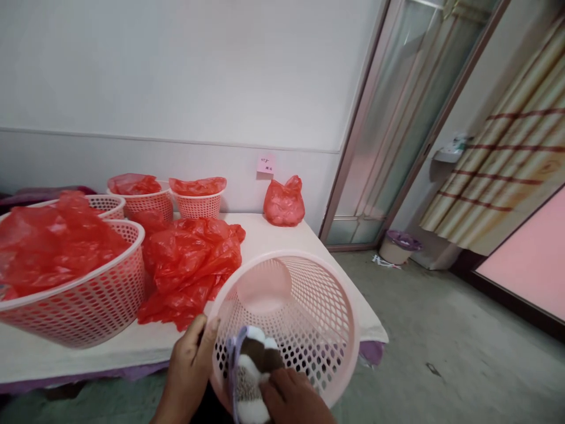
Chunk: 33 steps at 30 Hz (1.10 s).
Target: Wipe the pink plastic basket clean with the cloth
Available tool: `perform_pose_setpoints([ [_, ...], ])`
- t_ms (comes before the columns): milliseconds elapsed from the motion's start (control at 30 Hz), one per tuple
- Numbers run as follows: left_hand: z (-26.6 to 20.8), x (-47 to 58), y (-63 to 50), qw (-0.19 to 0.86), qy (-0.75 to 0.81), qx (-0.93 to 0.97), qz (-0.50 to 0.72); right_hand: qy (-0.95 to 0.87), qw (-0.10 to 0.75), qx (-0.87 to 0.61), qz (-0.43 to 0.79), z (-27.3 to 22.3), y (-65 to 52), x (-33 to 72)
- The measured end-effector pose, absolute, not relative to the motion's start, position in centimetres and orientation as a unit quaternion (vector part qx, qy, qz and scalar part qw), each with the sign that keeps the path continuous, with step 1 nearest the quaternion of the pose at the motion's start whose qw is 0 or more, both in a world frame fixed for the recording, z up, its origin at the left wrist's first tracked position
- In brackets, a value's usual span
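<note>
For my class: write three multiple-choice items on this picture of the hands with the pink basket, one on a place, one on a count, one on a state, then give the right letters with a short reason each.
1. Where does the knotted red bag sit?
A. on the floor
B. on the table's far end by the wall
C. inside the held basket

2. How many pink baskets in all are in view?
A. two
B. three
C. five

3. How is the held basket lying?
A. tipped, mouth toward the camera
B. upright on the table
C. upside down on the floor

Answers: 1 B, it rests on the white table below a pink note. 2 C, four stand on the table and one is held. 3 A, the left hand grips its rim while the right hand holds a brown-and-white cloth at its mouth.
</note>
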<state>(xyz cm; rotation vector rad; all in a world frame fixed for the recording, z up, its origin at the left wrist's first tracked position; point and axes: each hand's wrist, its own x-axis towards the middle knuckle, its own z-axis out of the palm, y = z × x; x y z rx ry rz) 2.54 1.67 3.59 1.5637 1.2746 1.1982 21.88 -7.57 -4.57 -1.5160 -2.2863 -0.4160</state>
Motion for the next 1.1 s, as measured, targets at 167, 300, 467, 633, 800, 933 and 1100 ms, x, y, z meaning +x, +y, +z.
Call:
perform_pose_setpoints([
  [167, 6.1, 3.8, 2.7, 0.404, 0.477, 0.610, 0.488, -0.773, 0.266, -0.524, -0.240, -5.2, -7.2, 19.8],
  [300, 5.8, 4.5, 1.3, 0.426, 0.475, 0.601, 0.481, -0.749, 0.353, -0.524, -0.200, -3.9, -6.5, 18.1],
  [467, 3.1, 4.2, -1.1, 0.516, 0.470, 0.553, 0.456, -0.692, 0.480, -0.531, 0.092, 0.2, -5.8, 16.5],
  [633, 3.0, 2.9, -0.5, 0.421, 0.488, 0.600, 0.474, -0.743, 0.366, -0.526, 0.191, 0.9, -4.2, 17.0],
  [800, 3.1, 2.6, 0.0, 0.382, 0.485, 0.626, 0.477, -0.741, 0.089, -0.663, 0.054, -2.3, -0.1, 20.2],
  [933, 1.9, 2.7, -0.4, 0.375, 0.465, 0.679, 0.427, -0.702, 0.072, -0.707, 0.051, -3.7, 3.7, 22.7],
  [1100, 1.5, 2.6, -0.3, 0.309, 0.474, 0.715, 0.410, -0.682, 0.103, -0.719, 0.085, -3.8, 5.7, 22.8],
])
